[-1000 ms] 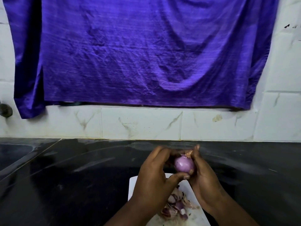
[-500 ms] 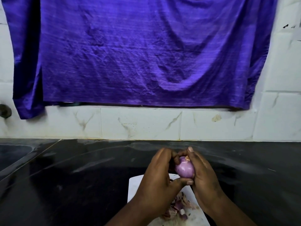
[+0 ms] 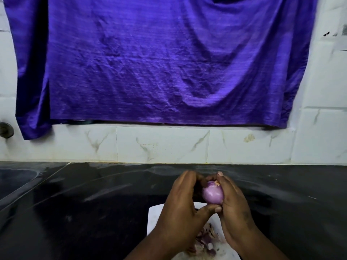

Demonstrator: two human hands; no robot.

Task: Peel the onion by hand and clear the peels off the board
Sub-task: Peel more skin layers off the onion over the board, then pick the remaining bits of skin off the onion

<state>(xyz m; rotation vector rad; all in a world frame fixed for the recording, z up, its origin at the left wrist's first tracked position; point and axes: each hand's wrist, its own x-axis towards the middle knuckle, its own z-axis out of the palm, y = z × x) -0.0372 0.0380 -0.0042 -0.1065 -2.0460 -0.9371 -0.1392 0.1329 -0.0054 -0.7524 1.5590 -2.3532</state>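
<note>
A small purple onion (image 3: 212, 194), smooth and mostly bare, is held above the white cutting board (image 3: 153, 216). My left hand (image 3: 183, 205) cups its left side with the thumb under it. My right hand (image 3: 232, 201) wraps its right side, with the fingertips at the rough yellowish root end on top. A heap of purple and pale peels (image 3: 205, 241) lies on the board below my hands, partly hidden by my wrists.
The board rests on a glossy black counter (image 3: 93, 203). A sink basin (image 3: 13, 182) opens at the far left. Behind stand a white tiled wall (image 3: 161, 145) and a hanging purple cloth (image 3: 159, 62).
Both hands with the onion have sunk slightly lower toward the board, and my right fingers have closed further over the onion's top end.
</note>
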